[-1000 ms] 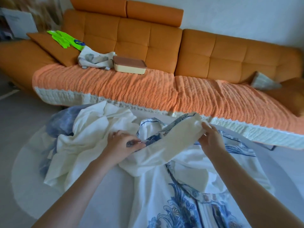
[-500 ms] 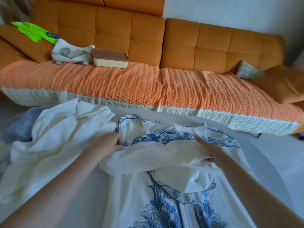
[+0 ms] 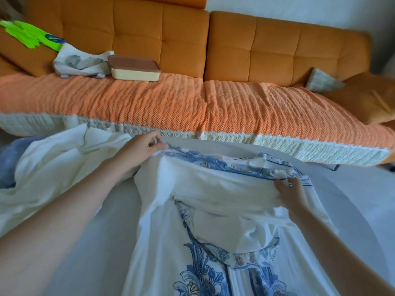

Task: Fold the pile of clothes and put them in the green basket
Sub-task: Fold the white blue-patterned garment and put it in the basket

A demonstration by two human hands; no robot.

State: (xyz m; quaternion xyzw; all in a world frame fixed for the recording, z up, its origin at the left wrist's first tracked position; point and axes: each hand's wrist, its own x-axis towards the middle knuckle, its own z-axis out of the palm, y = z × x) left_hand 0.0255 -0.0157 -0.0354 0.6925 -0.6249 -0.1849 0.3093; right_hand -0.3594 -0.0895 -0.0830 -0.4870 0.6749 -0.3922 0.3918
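Orange tufted sofa (image 3: 277,50) behind pale counter (image 3: 106,242). White blue-floral cloth garment (image 3: 213,189): top edge approx parallel w/ sofa; left hand (image 3: 141,146) pinches sofa-side end, right hand (image 3: 291,192) pinches other.

An orange tufted sofa (image 3: 275,45) spans 9 to 3 o'clock, its seat under an orange knitted cover (image 3: 149,103) with a cream border. At 11 o'clock a cream box (image 3: 134,71) with a brown lid sits on the cover, right against a crumpled white-and-grey cloth (image 3: 81,63). Bright green gloves (image 3: 27,36) (blurred near the edge) lie at 10 o'clock on an orange cushion (image 3: 25,59). At 2 o'clock a checked cushion (image 3: 322,81) leans just beside a second orange cushion (image 3: 367,99). A pale wall (image 3: 299,7) shows at 1 o'clock.
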